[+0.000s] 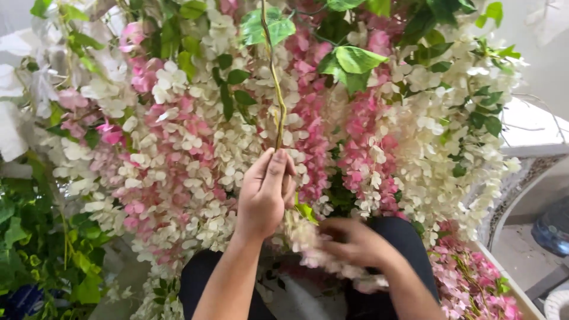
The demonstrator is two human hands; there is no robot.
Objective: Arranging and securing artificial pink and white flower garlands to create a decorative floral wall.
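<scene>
Head view looks down on two bare hands working among hanging artificial flower garlands. Left hand (265, 192) is raised, fingers closed round the lower end of a thin yellow-green stem (274, 77); the stem's long axis runs nearly vertical, rising straight up from the grip and out of the top of the frame. Right hand (354, 242) sits lower and to the right, motion-blurred, fingers partly curled among a pale pink-and-white flower strand (314, 246) that trails across the lap; whether it grips the strand cannot be told. That strand lies between the two hands, nearer the right. White and pink garlands (195, 142) hang behind, touching the stem. At lower right, a tray rim (504, 275) borders a heap of pink blossoms (474, 284). Green foliage (35, 237) stands at left.
</scene>
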